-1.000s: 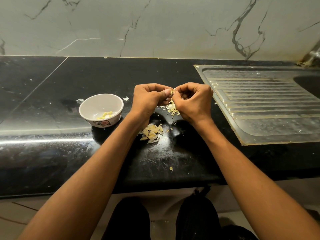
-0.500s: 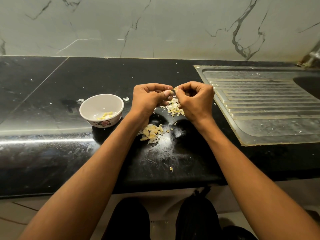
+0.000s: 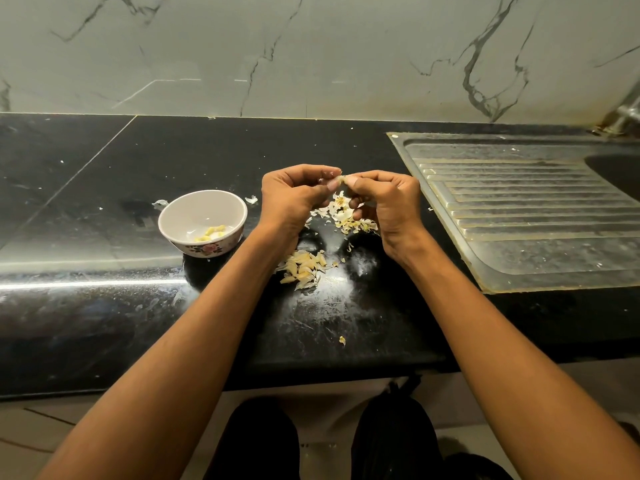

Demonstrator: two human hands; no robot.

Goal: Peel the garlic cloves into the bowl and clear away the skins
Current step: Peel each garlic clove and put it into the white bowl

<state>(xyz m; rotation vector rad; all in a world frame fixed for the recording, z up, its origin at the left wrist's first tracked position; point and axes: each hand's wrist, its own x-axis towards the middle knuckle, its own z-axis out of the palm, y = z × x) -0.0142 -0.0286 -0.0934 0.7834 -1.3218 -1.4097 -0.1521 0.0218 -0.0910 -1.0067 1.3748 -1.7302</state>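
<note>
Head view, down over countertop

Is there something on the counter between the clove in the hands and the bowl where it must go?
Nothing visible blocks it. The clove is pinched between both hands, and the bowl stands open to their left. Only the left hand itself is between them.

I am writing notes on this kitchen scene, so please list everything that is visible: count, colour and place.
bowl: one, white with flower print, on counter, left of the hands
peeled cloves: a few, pale yellow, inside bowl
unpeeled cloves: small pile, tan, counter, under left wrist
garlic skins: loose heap, whitish, counter, below the hands
clove being peeled: one, pale, pinched between both hands
counter: one, black, glossy
sink drainboard: one, grey metal, right
wall: marble, grey-white, behind
left hand: one
right hand: one
</note>
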